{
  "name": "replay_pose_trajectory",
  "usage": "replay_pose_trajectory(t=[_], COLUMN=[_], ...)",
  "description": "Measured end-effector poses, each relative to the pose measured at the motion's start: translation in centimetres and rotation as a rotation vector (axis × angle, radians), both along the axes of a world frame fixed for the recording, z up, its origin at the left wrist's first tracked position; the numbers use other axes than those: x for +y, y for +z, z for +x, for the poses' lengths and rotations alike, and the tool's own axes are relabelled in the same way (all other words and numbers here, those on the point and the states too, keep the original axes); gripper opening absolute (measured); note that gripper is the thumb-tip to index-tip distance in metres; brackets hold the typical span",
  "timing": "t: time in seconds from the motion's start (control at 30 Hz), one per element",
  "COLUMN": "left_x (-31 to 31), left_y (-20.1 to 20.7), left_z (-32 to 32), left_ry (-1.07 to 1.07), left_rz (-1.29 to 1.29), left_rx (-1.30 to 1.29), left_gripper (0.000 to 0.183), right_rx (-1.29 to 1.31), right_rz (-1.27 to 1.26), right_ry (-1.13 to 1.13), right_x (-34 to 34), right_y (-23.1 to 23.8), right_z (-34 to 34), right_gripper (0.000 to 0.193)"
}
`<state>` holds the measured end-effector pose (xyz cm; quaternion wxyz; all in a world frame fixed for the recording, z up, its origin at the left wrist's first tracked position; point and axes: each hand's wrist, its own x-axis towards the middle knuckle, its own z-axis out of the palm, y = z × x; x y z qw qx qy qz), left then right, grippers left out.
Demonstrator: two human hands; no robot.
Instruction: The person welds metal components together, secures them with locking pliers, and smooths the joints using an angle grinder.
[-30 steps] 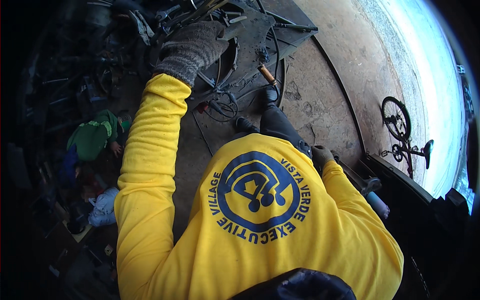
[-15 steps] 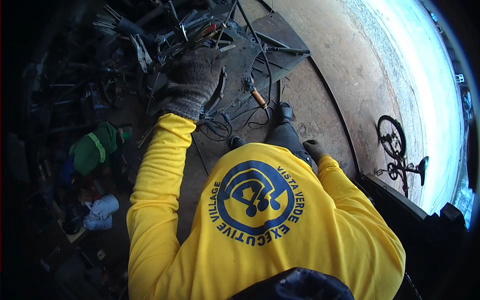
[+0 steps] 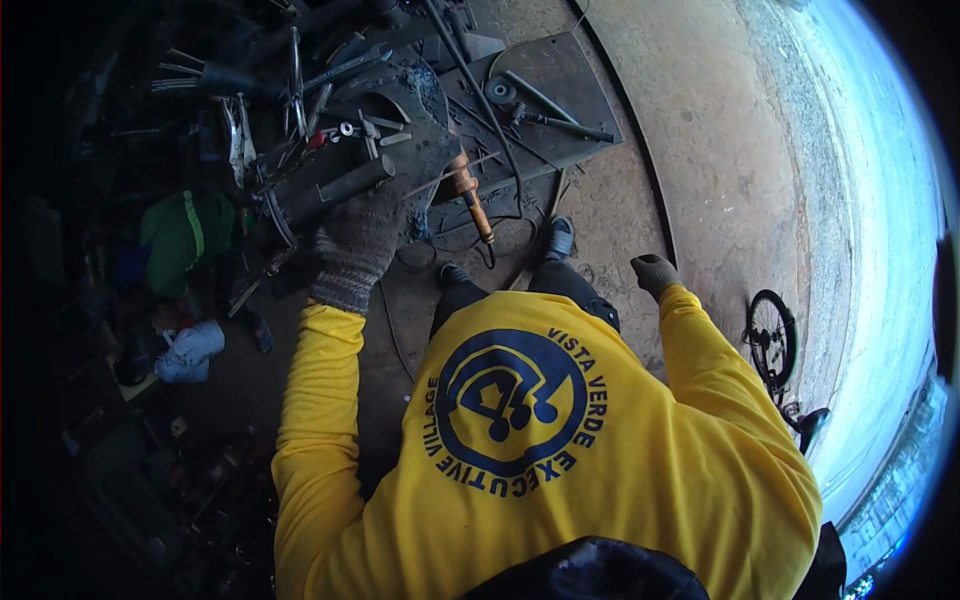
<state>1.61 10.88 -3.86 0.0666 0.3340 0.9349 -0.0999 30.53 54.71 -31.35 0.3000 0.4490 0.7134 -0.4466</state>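
My left hand (image 3: pixel 355 245), in a grey-brown knit glove, is at the near edge of the cluttered metal workbench (image 3: pixel 440 140). Its fingers look closed around one end of a thin metal rod (image 3: pixel 452 176), though the fingertips are partly hidden. The rod passes over an orange corded power tool (image 3: pixel 465 185) lying at the bench edge. Just beyond the glove lies a dark metal tube (image 3: pixel 355 182), with locking pliers (image 3: pixel 238 140) and wrenches (image 3: pixel 350 70) around it. Out to the right, my right hand (image 3: pixel 655 272), also gloved, is curled into a fist with nothing visible in it.
A flat metal plate (image 3: pixel 560 80) carries a small disc (image 3: pixel 500 91) and rods. Cable (image 3: pixel 415 265) loops on the floor near my feet. A person in green (image 3: pixel 175 240) is at the left among dark clutter. A bicycle (image 3: pixel 772 340) stands at the right.
My left hand has drawn back toward me from the tools, and a thin rod now shows at its fingers. My right hand has swung outward from my hip. The view has shifted.
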Motion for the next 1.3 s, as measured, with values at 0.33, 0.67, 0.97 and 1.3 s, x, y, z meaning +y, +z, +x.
replay_pose_trajectory(t=[0.33,0.67,0.97,1.3], left_x=[0.4,3.2,4.4,4.9], left_y=[-2.1,-2.9,-1.4,-0.3], left_z=[0.5,1.5,2.5,5.6], left_ry=[-0.022,0.085,0.134,0.126], left_rz=[0.269,0.043,0.032,0.261], left_rx=[0.148,0.256,0.347,0.176], left_gripper=[0.035,0.037,0.032,0.038], right_rx=[0.099,0.030,-0.019,0.042], right_rz=[-0.089,-0.173,-0.106,-0.231], right_ry=[0.046,0.206,0.391,0.656], right_x=[-1.3,-4.4,-2.8,-12.6], right_y=[0.2,1.5,-0.6,-6.0], right_z=[-7.0,-7.2,-8.1,-16.7], right_gripper=[0.043,0.049,0.049,0.066])
